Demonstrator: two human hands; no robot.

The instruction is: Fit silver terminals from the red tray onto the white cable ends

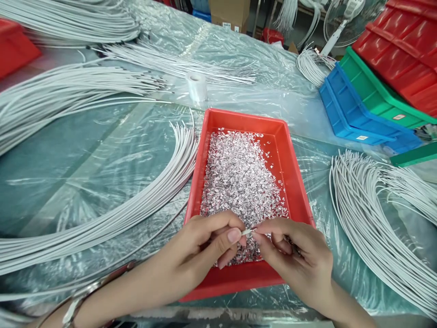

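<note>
Over the near end of a red tray (300, 182), my two hands meet at the end of a thin white cable (246, 232). Thumb and fingers of my left hand (208, 241) are closed around the cable, just behind its end. My right hand (297, 255) pinches at the very tip with thumb and forefinger. Something small and dark shows within the curled right fingers, too hidden to name. Beneath both hands, a heap of small silvery foil scraps (239, 177) fills much of the tray.
Bundles of white cable lie left (136, 205) and right (368, 218) of the tray. Behind it stands a roll of clear film (197, 86). Stacked blue bins (355, 114), a green bin (375, 91) and red bins (403, 50) rise at the right. Plastic sheeting covers the table (85, 150).
</note>
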